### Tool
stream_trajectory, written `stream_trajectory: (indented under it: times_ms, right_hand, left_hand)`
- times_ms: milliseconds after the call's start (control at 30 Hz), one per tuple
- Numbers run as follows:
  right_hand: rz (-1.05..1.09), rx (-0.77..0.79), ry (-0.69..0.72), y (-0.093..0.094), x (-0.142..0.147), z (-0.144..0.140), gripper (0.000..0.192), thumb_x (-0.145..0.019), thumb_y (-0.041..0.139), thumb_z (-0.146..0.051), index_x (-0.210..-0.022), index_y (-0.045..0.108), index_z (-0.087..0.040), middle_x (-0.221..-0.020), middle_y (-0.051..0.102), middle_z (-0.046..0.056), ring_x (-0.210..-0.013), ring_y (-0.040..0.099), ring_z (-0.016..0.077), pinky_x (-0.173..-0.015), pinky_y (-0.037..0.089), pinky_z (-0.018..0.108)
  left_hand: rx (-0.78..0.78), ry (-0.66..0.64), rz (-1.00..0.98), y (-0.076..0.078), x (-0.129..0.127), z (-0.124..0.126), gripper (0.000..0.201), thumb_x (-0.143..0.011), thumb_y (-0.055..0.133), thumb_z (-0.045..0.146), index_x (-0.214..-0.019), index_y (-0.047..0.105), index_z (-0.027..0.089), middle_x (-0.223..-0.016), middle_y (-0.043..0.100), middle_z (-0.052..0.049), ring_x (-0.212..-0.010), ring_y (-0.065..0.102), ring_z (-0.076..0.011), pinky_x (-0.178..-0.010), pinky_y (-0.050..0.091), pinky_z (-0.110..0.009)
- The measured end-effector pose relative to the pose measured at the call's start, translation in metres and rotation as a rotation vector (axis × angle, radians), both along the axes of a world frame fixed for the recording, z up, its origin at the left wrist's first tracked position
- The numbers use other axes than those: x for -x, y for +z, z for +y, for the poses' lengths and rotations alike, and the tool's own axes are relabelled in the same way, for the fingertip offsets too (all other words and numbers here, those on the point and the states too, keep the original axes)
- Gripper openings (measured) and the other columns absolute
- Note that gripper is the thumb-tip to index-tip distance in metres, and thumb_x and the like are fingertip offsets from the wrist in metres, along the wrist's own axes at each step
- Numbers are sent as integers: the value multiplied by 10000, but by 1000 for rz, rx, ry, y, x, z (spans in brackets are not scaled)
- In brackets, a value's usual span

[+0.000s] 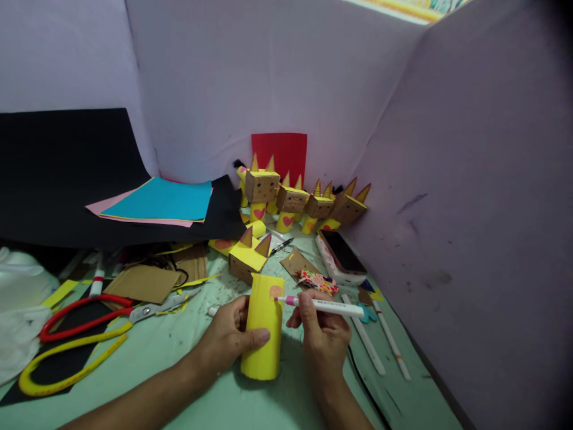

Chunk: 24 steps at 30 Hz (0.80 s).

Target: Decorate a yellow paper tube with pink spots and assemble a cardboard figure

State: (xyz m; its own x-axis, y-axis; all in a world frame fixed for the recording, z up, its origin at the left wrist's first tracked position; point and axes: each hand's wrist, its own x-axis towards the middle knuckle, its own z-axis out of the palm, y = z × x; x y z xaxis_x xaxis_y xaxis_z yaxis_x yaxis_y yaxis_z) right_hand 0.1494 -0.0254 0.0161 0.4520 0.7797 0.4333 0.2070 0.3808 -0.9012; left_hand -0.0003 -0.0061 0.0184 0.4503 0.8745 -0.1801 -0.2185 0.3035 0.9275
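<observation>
My left hand is wrapped around a yellow paper tube from its left side, with the thumb across the front. The tube stands upright just over the green table, and an orange-pink round spot shows near its top. Between the thumb and fingers of my right hand is a white marker with a pink tip, which meets the edge of that spot. Right behind the tube sits a yellow-topped cardboard box head with two pointed ears.
Scissors with red and yellow handles lie at left by cardboard scraps. Several box-headed figures stand at the back. A phone rests at right, near loose markers. Coloured sheets lie on black paper.
</observation>
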Motion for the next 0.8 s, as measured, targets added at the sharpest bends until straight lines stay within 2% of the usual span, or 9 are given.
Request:
stream_trajectory:
  times_ms: [267,400,567,800]
  right_hand:
    - [20,-11,27,2,0,0,207,-832,619,-348,-751,615,-157,-467,574,-37,-399,564,126,-426,463,230]
    - [53,-28,20,3,2,1,209,-824,625,-354,-774,631,-151,-551,637,-6,-423,605,137,-414,497,238]
    - [51,-48,-17,2,2,1,189,-814,637,-340,-808,649,-152,-605,693,15,-435,633,143,-425,532,246]
    - [-38,-71,34,-4,-3,0,158,-859,599,-304,-781,641,-173,-586,652,-11,-481,627,124,-465,504,220]
  left_hand:
    - [-23,-26,-14,-11,2,2,653,-548,819,361,-1105,558,141,-974,700,-109,-879,646,-277,-725,504,-337]
    - [-40,-42,0,-7,2,1,650,-563,813,357,-1116,549,140,-1017,699,-121,-933,638,-287,-778,499,-353]
    - [-59,-32,25,1,2,0,658,-572,798,356,-1131,533,135,-1027,694,-117,-928,635,-278,-763,494,-338]
    - [-65,39,70,-3,5,-1,650,-559,795,344,-1108,524,126,-1017,687,-121,-911,628,-274,-724,496,-327]
